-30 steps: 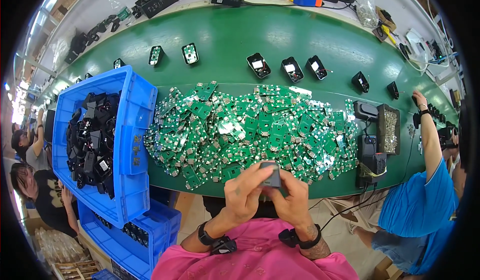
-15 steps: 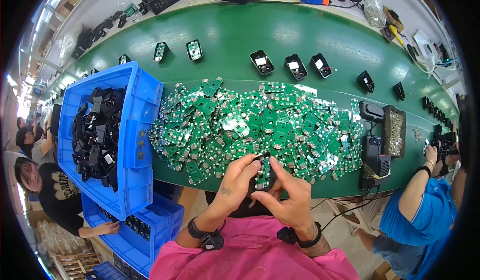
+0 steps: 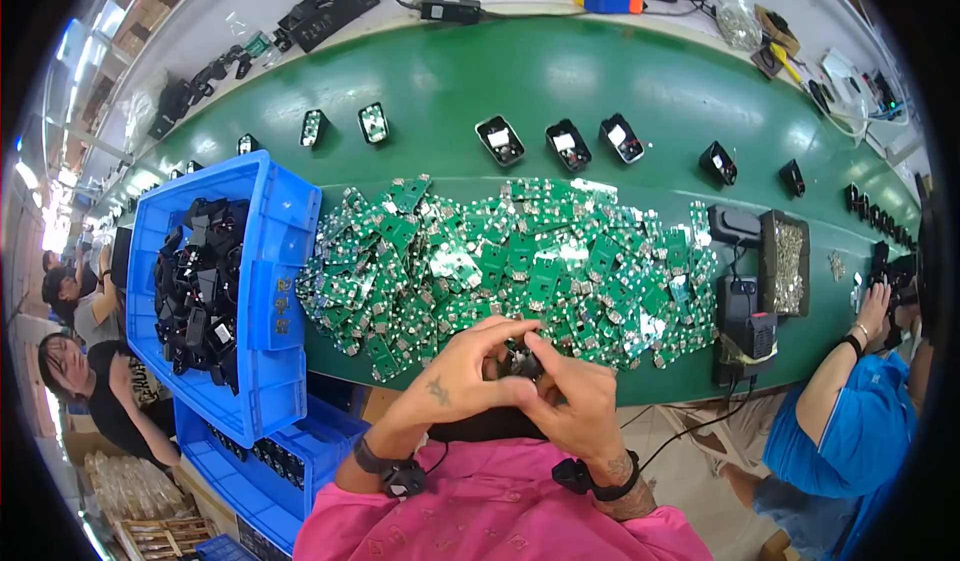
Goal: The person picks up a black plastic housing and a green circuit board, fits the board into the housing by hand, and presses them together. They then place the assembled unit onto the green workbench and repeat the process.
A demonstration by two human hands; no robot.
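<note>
Currently | left hand + right hand | one black housing, seemingly

Bright light glares off the green table and circuit boards; edges bend toward black corners.

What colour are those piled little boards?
The boards are mostly green, seen best in the head view.

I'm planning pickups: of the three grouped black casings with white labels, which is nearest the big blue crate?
The left casing of that trio; the middle casing and the right casing both lie farther from the blue crate.
</note>
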